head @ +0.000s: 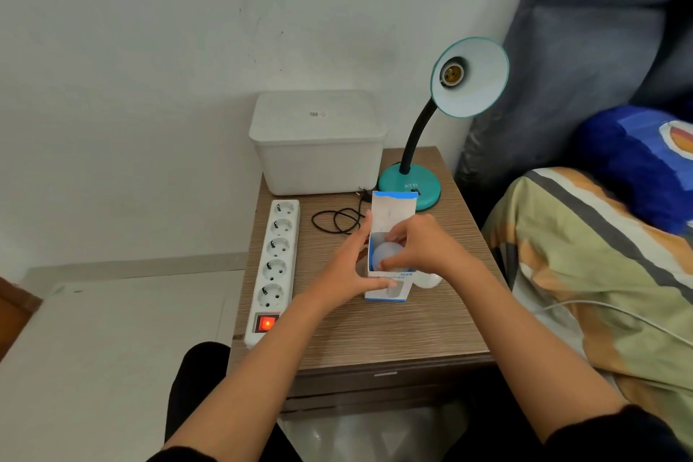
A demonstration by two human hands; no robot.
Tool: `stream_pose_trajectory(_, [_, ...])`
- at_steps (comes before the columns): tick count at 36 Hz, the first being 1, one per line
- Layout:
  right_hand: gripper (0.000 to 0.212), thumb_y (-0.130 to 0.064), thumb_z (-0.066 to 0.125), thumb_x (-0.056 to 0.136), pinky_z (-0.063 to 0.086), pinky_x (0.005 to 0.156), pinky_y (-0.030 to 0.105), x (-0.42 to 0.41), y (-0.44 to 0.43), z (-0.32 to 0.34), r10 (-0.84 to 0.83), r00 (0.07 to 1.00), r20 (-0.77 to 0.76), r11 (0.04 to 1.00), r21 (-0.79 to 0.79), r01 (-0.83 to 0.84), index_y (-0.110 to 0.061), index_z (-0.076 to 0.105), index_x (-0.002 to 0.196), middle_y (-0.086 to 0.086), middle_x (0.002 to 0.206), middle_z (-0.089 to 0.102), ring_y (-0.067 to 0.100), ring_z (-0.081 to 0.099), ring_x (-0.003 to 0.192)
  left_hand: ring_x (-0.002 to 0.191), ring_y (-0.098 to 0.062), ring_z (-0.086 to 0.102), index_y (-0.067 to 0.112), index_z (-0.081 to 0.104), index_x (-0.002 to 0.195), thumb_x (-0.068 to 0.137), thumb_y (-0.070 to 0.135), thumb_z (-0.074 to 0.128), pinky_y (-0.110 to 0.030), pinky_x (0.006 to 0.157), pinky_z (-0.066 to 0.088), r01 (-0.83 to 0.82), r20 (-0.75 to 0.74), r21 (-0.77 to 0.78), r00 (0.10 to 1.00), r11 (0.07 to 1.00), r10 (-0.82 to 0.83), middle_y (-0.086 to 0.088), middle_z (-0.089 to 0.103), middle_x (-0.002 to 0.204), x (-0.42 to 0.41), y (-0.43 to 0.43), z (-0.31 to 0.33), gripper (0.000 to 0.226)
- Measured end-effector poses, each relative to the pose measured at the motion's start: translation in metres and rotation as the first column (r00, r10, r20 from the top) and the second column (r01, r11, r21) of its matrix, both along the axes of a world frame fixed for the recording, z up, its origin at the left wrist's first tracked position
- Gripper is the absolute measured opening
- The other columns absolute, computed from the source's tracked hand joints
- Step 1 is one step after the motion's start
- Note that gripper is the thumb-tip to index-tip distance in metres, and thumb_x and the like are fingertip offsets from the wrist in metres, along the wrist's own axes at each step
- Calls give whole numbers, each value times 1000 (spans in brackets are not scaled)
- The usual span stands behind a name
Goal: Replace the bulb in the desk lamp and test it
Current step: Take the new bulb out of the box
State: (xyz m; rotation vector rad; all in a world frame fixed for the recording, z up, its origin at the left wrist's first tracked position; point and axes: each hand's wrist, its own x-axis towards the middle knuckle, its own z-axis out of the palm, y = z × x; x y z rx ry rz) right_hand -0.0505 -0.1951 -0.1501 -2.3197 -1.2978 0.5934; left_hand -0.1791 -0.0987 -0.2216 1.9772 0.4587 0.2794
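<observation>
A teal desk lamp (pixel 410 187) stands at the back right of the wooden bedside table (pixel 375 334). Its shade (pixel 476 86) faces me and the socket (pixel 452 73) inside holds no bulb. A white and blue bulb box (pixel 390 217) stands open at mid-table with a white bulb (pixel 384 255) inside. My left hand (pixel 350 270) grips the box's left side. My right hand (pixel 420 248) has its fingers pinched on the bulb at the box mouth. Another white bulb (pixel 427 279) lies behind the box, mostly hidden under my right wrist.
A white power strip (pixel 273 266) with its red switch (pixel 266 323) lit lies along the table's left edge. The lamp's black cord and plug (pixel 339 219) lie loose, unplugged. A white lidded bin (pixel 318 142) sits at the back. A bed (pixel 600 255) borders the right.
</observation>
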Motion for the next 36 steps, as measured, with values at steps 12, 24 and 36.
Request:
stream_pose_trajectory(12, [44,-31,76,63,40,62,10,9,-14,11,1,996,-90,991,135,11,-24,63,104,-10,96,60,3,57,87,128,4,36,58,1,138,67,39,80,-25,102,40,-4,5,-26,1000,1000,4,30,25,141,1,-1,4,108])
stream_pose_trajectory(24, [55,-36,80,60,44,73,20,2,-23,3,10,1000,-16,983,181,-6,-26,56,109,-6,108,57,10,52,99,121,15,38,65,4,133,63,39,83,-10,90,44,-18,-4,-85,1000,996,18,31,30,138,2,0,2,109])
stream_pose_trajectory(36, [39,-15,74,68,44,65,17,11,-58,-1,-145,943,-300,928,289,235,-22,55,101,-1,107,57,15,56,93,117,18,38,47,3,144,62,35,85,-7,88,42,-51,9,-105,999,993,52,18,29,145,4,0,-4,117])
